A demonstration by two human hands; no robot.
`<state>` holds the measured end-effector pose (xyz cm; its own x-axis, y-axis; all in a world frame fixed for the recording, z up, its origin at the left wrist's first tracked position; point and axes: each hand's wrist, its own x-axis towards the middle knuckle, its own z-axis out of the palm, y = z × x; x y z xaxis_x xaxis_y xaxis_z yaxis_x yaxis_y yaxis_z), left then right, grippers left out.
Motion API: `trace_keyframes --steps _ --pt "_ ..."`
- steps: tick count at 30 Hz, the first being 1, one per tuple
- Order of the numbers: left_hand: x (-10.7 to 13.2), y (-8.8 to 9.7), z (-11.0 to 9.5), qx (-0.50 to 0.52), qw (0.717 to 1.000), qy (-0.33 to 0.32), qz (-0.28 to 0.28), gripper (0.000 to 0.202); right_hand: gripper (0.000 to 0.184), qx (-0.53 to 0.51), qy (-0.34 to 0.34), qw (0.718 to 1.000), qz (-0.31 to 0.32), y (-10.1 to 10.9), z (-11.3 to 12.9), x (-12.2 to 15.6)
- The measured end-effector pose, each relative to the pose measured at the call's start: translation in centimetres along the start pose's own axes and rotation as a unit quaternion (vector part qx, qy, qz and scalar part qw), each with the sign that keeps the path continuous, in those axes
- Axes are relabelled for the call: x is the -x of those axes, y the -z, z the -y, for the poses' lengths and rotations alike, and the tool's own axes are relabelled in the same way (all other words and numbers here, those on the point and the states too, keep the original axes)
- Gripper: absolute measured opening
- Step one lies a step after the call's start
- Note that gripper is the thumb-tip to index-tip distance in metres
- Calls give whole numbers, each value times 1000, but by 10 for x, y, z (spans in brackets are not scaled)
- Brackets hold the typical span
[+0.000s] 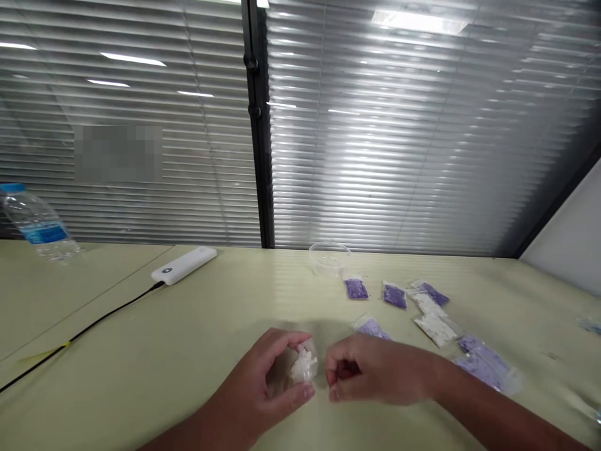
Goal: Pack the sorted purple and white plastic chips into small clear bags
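Note:
Curved around a small clear bag of white pieces (304,366), my left hand (267,382) grips it between thumb and fingers above the table. Just to the right, my right hand (375,369) is closed with fingers curled and thumb drawn in. Whatever it may pinch is too small or hidden to make out. Behind the right hand lies a bag of light purple pieces (372,327), partly covered by it. Another light purple bag (486,363) rests beyond the right forearm.
Dark purple bags (355,289) (394,295) and white bags (436,329) lie on the table (188,357) toward the right. A clear round container (330,258) stands at the back. Leftward are a white power bank (185,264), its black cable (103,317) and a water bottle (42,225).

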<state>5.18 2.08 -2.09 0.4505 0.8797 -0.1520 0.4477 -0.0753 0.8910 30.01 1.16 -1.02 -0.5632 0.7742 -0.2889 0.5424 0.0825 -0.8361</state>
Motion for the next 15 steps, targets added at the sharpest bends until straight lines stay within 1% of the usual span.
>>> trace_keyframes --steps 1,3,5,7,9,12,15 --pt "1 0 0 -8 1000 -6 5 48 21 -59 15 998 -7 1 0 -4" --pt "1 -1 2 -20 999 -18 17 48 27 -178 59 981 -51 -1 -1 -12" --pt "1 -1 4 -22 999 -30 25 47 31 -241 91 962 -94 -8 -3 -20" --pt "0 -1 6 -18 999 -42 23 47 33 -256 104 954 -118 -16 -6 -25" --pt "-1 -1 7 -13 999 -46 21 46 34 -252 109 952 -134 -21 -10 -27" --pt "0 -1 8 1 999 -33 11 46 40 -231 98 956 -150 -23 -20 -32" --pt "2 1 7 34 999 -17 2 49 47 -245 103 946 -187 -23 -28 -36"
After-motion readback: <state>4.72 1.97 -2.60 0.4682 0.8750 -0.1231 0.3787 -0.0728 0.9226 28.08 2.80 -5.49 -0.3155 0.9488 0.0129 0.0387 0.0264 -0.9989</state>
